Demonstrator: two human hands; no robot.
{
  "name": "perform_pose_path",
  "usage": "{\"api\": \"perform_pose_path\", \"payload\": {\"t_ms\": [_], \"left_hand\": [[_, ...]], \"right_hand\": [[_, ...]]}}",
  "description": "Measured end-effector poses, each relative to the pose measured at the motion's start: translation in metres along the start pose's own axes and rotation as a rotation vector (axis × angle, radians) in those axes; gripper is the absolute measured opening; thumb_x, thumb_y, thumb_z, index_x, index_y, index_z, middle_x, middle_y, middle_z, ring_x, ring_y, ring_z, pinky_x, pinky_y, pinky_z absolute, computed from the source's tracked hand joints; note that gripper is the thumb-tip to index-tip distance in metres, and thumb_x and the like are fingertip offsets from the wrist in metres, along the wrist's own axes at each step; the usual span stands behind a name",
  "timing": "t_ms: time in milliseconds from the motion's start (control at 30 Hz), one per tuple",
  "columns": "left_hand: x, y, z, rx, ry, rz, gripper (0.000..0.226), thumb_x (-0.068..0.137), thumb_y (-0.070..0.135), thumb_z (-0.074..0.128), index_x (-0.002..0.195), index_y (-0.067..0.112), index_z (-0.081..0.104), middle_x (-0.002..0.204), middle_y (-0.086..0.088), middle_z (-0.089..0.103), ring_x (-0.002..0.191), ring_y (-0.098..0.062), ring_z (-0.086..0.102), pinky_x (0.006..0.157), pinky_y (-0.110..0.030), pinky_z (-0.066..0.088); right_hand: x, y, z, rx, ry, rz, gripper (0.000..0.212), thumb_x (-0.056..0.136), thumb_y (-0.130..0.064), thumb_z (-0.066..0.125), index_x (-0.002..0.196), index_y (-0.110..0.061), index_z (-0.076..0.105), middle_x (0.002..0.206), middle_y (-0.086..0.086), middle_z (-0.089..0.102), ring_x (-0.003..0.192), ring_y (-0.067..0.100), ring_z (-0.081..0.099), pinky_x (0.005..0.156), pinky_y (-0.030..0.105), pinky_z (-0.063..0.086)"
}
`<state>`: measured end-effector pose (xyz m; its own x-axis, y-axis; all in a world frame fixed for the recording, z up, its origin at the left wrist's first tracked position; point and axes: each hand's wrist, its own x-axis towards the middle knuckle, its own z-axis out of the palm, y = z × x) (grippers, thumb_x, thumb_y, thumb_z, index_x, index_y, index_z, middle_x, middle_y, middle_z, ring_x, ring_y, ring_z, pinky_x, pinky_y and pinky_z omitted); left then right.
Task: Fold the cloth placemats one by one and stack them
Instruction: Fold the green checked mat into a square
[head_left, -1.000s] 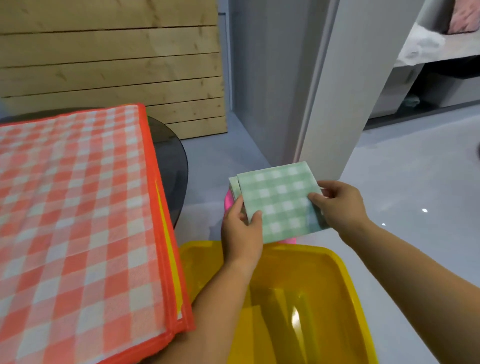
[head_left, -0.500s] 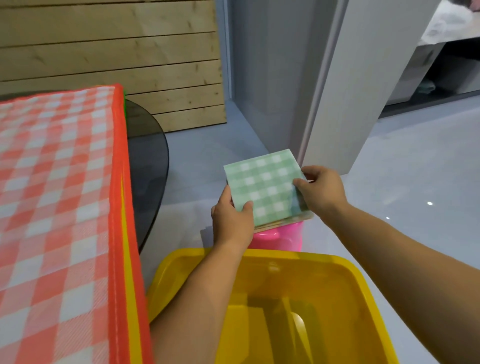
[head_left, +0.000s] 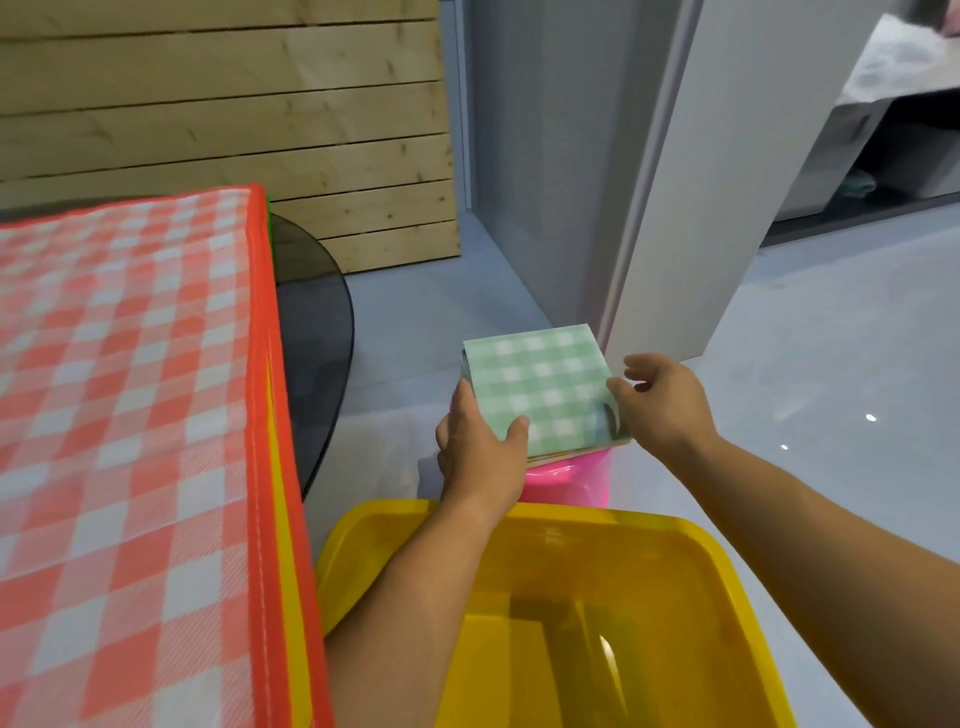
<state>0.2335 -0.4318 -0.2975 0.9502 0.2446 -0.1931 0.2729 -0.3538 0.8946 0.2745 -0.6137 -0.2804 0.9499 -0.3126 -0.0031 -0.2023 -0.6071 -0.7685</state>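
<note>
A folded green checked placemat (head_left: 540, 387) lies on top of a small stack of folded placemats that rests on a pink stool (head_left: 571, 480). My left hand (head_left: 480, 452) grips the stack's near left corner, thumb on top. At the stack's right edge my right hand (head_left: 662, 402) has its fingers spread and loose, the thumb just touching the edge. On the dark round table at the left lies a large orange checked placemat (head_left: 124, 405), spread flat over other mats whose yellow and green edges show.
A yellow plastic tub (head_left: 701, 561) stands right below my arms, in front of the stool. The dark glass table (head_left: 317, 312) edge curves at the left. Beyond are a wooden slat wall (head_left: 234, 114), a white pillar (head_left: 727, 182) and grey floor to the right.
The green placemat has come down onto the stack on the pink stool. My right hand has released its grip and opened beside the edge. My left hand still holds the corner.
</note>
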Motion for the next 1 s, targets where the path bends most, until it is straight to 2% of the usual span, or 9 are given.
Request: {"api": "perform_pose_path", "payload": {"t_ms": [200,267,333,367,533,700,767,867,1000], "left_hand": [[-0.045,0.013,-0.005,-0.064,0.102,0.036,0.055,0.098,0.026,0.062,0.148,0.027,0.038,0.146,-0.002,0.046,0.138,-0.025,0.042,0.111,-0.049,0.045],[-0.071,0.024,-0.007,-0.136,0.085,0.045,0.053,0.099,0.024,0.06,0.147,0.026,0.039,0.148,0.003,0.046,0.139,-0.02,0.042,0.113,-0.038,0.042],[-0.103,0.041,-0.011,-0.238,0.033,0.024,0.05,0.102,0.021,0.057,0.148,0.024,0.038,0.143,0.008,0.045,0.131,-0.011,0.044,0.102,-0.02,0.04],[-0.119,0.05,-0.014,-0.284,0.006,0.018,0.049,0.102,0.02,0.056,0.148,0.024,0.038,0.142,0.008,0.045,0.126,-0.008,0.045,0.096,-0.016,0.04],[-0.182,0.09,-0.059,-0.412,-0.066,0.074,0.036,0.102,0.02,0.056,0.135,0.03,0.044,0.134,0.01,0.049,0.126,-0.009,0.049,0.092,-0.016,0.04],[-0.231,0.113,-0.159,-0.31,-0.133,0.275,0.031,0.103,0.028,0.056,0.127,0.042,0.043,0.121,0.035,0.046,0.112,0.011,0.049,0.08,-0.003,0.04],[-0.241,0.112,-0.208,-0.234,-0.126,0.324,0.029,0.102,0.029,0.057,0.123,0.044,0.044,0.119,0.036,0.047,0.11,0.012,0.049,0.075,0.0,0.039],[-0.241,0.096,-0.285,-0.044,-0.061,0.359,0.03,0.1,0.032,0.06,0.127,0.041,0.049,0.137,0.02,0.052,0.127,0.001,0.047,0.098,-0.013,0.039],[-0.24,0.052,-0.381,0.288,-0.069,0.265,0.043,0.096,0.044,0.063,0.136,0.036,0.051,0.138,0.021,0.047,0.13,-0.001,0.045,0.108,-0.025,0.038]], "right_hand": [[-0.042,-0.016,-0.036,0.011,0.01,-0.056,0.033,0.097,-0.028,0.061,0.125,-0.011,0.065,0.116,0.004,0.068,0.095,0.018,0.062,0.088,0.036,0.054],[-0.063,-0.026,-0.049,0.026,-0.004,-0.074,0.027,0.096,-0.027,0.062,0.117,-0.011,0.069,0.108,0.002,0.069,0.093,0.016,0.063,0.085,0.033,0.052],[-0.083,-0.04,-0.064,0.052,-0.01,-0.102,0.021,0.096,-0.026,0.062,0.109,-0.013,0.072,0.1,0.0,0.07,0.09,0.014,0.064,0.08,0.029,0.05],[-0.094,-0.048,-0.072,0.065,-0.013,-0.118,0.019,0.096,-0.025,0.063,0.107,-0.014,0.073,0.098,-0.001,0.071,0.089,0.013,0.065,0.078,0.028,0.049],[-0.147,-0.102,-0.112,0.132,-0.066,-0.205,0.012,0.095,-0.028,0.063,0.1,-0.022,0.072,0.089,-0.011,0.071,0.085,0.005,0.066,0.077,0.024,0.053],[-0.21,-0.174,-0.141,0.196,-0.119,-0.348,0.01,0.093,-0.029,0.065,0.096,-0.022,0.073,0.086,-0.009,0.073,0.081,0.004,0.067,0.07,0.018,0.05],[-0.235,-0.205,-0.14,0.175,-0.157,-0.417,0.009,0.092,-0.03,0.066,0.095,-0.025,0.072,0.086,-0.011,0.072,0.081,0.002,0.067,0.069,0.015,0.048],[-0.268,-0.247,-0.123,0.132,-0.25,-0.505,0.008,0.091,-0.03,0.068,0.096,-0.026,0.073,0.087,-0.013,0.072,0.082,-0.001,0.067,0.075,0.017,0.052],[-0.306,-0.288,-0.08,-0.048,-0.442,-0.611,0.015,0.09,-0.036,0.068,0.103,-0.029,0.072,0.095,-0.018,0.07,0.088,-0.003,0.065,0.081,0.021,0.055]]}}
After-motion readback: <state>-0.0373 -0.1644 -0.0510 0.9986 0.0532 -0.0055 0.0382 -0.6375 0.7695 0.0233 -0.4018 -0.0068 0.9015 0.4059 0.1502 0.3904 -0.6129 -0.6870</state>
